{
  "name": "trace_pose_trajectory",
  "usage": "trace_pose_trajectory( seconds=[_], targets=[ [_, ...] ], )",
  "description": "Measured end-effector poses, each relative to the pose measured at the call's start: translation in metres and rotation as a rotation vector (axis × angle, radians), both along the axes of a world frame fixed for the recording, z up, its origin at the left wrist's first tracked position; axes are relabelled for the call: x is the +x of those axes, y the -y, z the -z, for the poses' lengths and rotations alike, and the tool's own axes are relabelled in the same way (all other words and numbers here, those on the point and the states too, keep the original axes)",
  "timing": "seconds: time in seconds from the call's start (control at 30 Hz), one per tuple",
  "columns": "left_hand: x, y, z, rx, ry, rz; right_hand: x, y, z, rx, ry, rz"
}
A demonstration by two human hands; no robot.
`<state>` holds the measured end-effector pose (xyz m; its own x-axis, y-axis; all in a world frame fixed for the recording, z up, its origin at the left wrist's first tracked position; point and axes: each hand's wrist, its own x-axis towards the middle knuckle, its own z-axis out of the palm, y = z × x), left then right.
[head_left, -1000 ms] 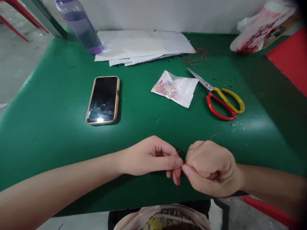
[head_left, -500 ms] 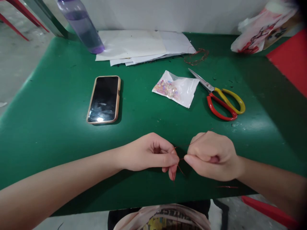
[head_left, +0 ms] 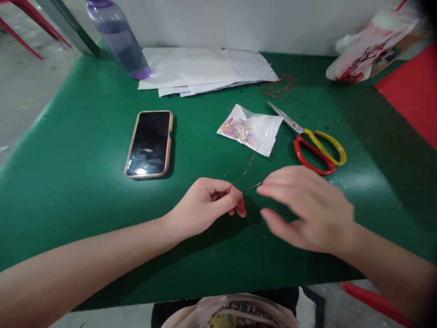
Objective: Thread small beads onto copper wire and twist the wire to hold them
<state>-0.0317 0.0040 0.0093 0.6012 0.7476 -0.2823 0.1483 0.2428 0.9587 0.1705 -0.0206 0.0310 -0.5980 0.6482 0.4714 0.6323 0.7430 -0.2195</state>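
Observation:
Thin copper-coloured wire (head_left: 253, 186) sticks out from the pinched fingertips of my left hand (head_left: 215, 202), with ends pointing several ways. To its right, my right hand (head_left: 307, 209) is slightly blurred, its thumb apart from the fingers. The wire reaches close to the right fingertips; whether they touch it I cannot tell. Beyond the hands lies a small clear-and-white packet (head_left: 251, 130) of colourful beads or sequins. Scissors (head_left: 307, 136) with one red and one yellow handle rest right of the packet, near my right hand.
A phone (head_left: 150, 143) lies at left on the green table (head_left: 85, 182). Behind it stand a purple water bottle (head_left: 119, 41) and white papers (head_left: 198, 68). A loose coil of wire (head_left: 282, 86) sits by the papers. A plastic bag (head_left: 365, 50) and a red surface (head_left: 413, 91) are at right.
Both hands have moved up, away from the table's near edge. My right hand has opened from a closed grip on the wire, while my left keeps its pinch.

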Motion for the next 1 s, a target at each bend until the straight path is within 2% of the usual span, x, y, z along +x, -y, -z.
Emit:
trace_pose_trajectory(
  seconds=[0.07,0.13,0.27,0.43,0.5,0.67,0.83,1.0],
  targets=[
    [0.001,0.001,0.000,0.053,-0.045,-0.013,-0.009,0.007,0.010,0.057,0.198,0.010],
    [0.002,0.003,0.001,0.105,-0.094,-0.022,-0.016,0.013,0.018,0.054,0.293,0.020],
    [0.003,0.006,0.005,0.174,-0.160,0.002,-0.025,0.021,0.023,0.054,0.309,0.093],
    [0.002,0.011,0.007,0.218,-0.201,0.082,-0.029,0.023,0.023,-0.130,0.219,0.198],
    [0.001,0.010,0.005,0.213,-0.197,0.122,-0.027,0.021,0.024,-0.191,0.185,0.150],
    [0.001,0.005,-0.004,0.075,-0.094,0.218,-0.021,0.015,0.026,-0.304,-0.017,-0.099],
    [0.000,0.001,-0.006,-0.021,0.006,0.271,-0.017,0.011,0.025,-0.382,-0.169,-0.155],
    [-0.002,0.000,0.000,-0.025,0.086,0.312,-0.011,0.005,0.022,-0.289,-0.049,-0.195]
  ],
)
